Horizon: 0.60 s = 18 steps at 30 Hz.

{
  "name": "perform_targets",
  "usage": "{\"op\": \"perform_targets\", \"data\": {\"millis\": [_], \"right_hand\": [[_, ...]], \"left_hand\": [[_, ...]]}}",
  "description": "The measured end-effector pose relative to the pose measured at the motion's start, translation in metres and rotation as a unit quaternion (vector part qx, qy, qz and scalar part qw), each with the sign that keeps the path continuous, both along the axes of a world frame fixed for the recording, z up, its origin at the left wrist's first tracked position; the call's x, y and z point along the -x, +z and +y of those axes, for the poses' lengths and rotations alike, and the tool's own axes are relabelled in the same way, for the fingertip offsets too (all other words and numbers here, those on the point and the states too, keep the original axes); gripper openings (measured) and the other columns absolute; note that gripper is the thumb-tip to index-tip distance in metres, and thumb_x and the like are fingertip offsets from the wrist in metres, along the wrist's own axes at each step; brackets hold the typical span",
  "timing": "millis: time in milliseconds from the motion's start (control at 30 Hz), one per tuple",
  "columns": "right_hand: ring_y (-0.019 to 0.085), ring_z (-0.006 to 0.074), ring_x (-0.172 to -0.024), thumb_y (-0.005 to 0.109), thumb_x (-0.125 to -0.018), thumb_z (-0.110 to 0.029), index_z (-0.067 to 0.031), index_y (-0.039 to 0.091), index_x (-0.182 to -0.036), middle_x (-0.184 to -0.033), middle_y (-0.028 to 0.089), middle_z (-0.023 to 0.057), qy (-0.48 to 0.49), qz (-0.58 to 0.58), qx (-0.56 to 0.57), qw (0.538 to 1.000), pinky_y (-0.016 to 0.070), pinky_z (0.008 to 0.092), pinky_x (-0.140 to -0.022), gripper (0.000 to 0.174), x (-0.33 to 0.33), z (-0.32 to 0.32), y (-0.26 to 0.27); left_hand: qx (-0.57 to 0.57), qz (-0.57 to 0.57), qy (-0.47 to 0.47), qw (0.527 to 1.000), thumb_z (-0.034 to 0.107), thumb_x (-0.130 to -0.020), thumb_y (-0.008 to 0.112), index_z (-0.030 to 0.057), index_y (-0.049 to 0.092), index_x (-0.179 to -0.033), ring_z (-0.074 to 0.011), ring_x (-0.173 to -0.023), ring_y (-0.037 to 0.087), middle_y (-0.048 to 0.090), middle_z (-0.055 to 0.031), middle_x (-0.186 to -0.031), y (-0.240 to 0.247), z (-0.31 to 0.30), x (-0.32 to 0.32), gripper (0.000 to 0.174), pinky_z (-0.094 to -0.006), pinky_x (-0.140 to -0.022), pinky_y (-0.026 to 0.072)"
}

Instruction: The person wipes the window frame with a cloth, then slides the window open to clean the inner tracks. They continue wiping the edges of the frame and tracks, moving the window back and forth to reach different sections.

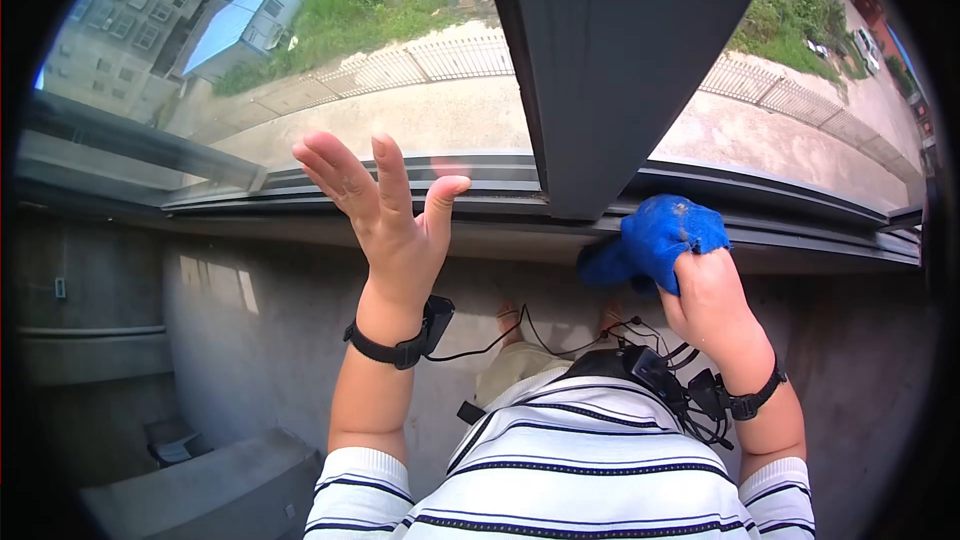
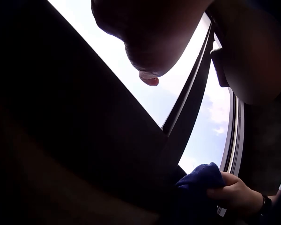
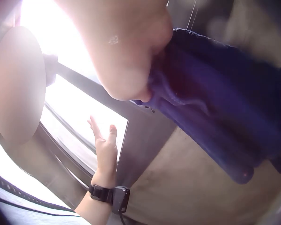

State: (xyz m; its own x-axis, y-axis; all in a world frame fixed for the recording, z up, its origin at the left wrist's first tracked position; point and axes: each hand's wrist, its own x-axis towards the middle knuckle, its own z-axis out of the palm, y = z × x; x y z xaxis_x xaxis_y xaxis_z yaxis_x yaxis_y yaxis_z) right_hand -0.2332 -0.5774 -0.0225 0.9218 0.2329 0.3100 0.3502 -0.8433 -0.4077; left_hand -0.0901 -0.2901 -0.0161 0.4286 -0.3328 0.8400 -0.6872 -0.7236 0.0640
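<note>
A blue cloth (image 1: 668, 235) is bunched in my right hand (image 1: 712, 300), its loose part hanging below the dark window sill. The right fingers are mostly hidden by the cloth, which lies over the sill at the foot of the wide grey window post (image 1: 630, 60). In the right wrist view the cloth (image 3: 215, 103) drapes down from the grip. My left hand (image 1: 385, 195) is raised in front of the left window pane (image 1: 400, 120), fingers spread and thumb out to the side, holding nothing.
Dark window tracks (image 1: 780, 215) run along the sill to the right. Cables (image 1: 640, 340) hang at my waist by the striped shirt (image 1: 590, 470). On the left below, a pale ledge (image 1: 210, 485) stands out. A fence, grass and buildings lie outside.
</note>
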Motion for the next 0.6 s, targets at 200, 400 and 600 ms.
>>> {"op": "perform_targets", "data": {"millis": [200,400,600], "right_hand": [[0.056,0.0420,-0.076,0.061,-0.065,0.002,-0.0011,0.057,-0.082,-0.077,0.058,0.0213,0.000,-0.005,-0.041,0.999,0.0461,0.0470,-0.070,0.018,0.001,-0.002,-0.001],[0.056,0.0415,-0.077,0.061,-0.066,0.002,-0.0007,0.058,-0.085,-0.076,0.059,0.0204,-0.016,0.002,-0.031,0.999,0.0452,0.0461,-0.070,0.019,0.006,-0.005,-0.009],[0.058,0.0404,-0.080,0.060,-0.067,0.002,-0.0025,0.060,-0.086,-0.078,0.060,0.0195,-0.016,-0.010,-0.029,0.999,0.0459,0.0459,-0.073,0.020,0.005,-0.002,-0.004]], "left_hand": [[-0.047,-0.032,0.025,0.998,0.036,-0.081,0.073,0.0225,0.021,-0.155,-0.0417,-0.148,-0.005,-0.001,-0.0206,-0.161,-0.009,0.002,-0.003,0.091,-0.0581,-0.117,0.0039],[-0.073,-0.057,0.042,0.995,0.031,-0.082,0.073,0.0239,0.023,-0.154,-0.0370,-0.149,0.002,0.007,-0.0161,-0.161,-0.012,0.018,-0.009,0.088,-0.0529,-0.119,0.0105],[-0.069,-0.058,0.057,0.994,0.027,-0.081,0.074,0.0239,0.022,-0.154,-0.0357,-0.149,0.003,0.009,-0.0148,-0.161,-0.011,0.035,-0.013,0.090,-0.0520,-0.119,0.0123]]}}
